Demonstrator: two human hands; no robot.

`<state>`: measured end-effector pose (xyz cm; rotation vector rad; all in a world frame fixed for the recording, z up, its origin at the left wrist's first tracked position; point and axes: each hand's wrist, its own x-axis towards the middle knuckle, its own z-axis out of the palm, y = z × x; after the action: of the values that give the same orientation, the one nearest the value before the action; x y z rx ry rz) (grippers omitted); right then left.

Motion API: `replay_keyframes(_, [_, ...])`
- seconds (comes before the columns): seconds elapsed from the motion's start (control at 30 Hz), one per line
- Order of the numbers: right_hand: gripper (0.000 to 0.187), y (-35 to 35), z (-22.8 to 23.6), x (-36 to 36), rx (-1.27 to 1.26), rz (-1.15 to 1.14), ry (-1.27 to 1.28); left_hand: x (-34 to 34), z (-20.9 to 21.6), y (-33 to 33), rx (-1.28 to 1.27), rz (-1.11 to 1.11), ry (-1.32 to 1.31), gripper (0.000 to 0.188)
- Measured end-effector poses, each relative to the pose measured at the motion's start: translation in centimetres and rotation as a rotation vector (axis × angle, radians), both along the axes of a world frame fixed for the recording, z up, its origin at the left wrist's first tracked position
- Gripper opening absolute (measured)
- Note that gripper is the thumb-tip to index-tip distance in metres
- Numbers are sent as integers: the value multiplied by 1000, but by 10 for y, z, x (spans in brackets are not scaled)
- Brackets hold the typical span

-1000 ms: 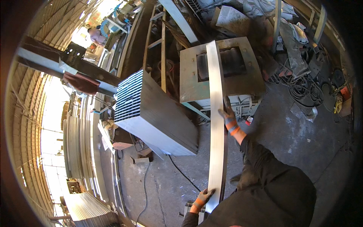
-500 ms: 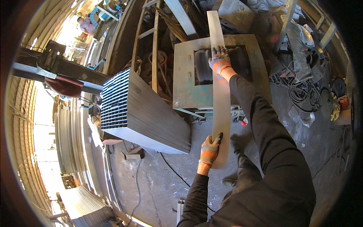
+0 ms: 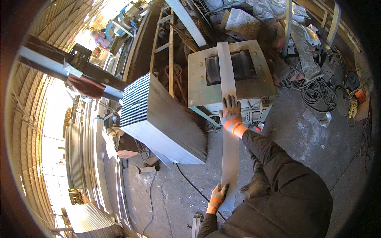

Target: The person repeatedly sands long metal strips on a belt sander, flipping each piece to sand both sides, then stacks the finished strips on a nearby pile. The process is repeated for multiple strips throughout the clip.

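Fingers [image 3: 230,104] flat on metal strip [image 3: 229,158], machine-fed

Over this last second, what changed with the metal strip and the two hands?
The long metal strip slid forward across the green machine, its far end now over the opening. The right hand went far up the strip, then came back and lies flat near the machine's edge. The left hand kept gripping the near end. The stack of sheets stayed put.
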<state>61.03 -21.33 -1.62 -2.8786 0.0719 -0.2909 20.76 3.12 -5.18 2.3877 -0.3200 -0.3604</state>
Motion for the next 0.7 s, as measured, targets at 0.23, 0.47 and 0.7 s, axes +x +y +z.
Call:
replay_keyframes(0.23, [87, 56, 5, -166, 115, 54, 37, -157, 29, 46, -122, 507, 622, 41])
replay_keyframes(0.47, [92, 49, -3, -172, 294, 97, -54, -153, 59, 48, -285, 413, 724, 76])
replay_keyframes(0.7, [102, -12, -22, 81, 455, 54, -166, 56, 75, -58, 181, 378, 149, 70])
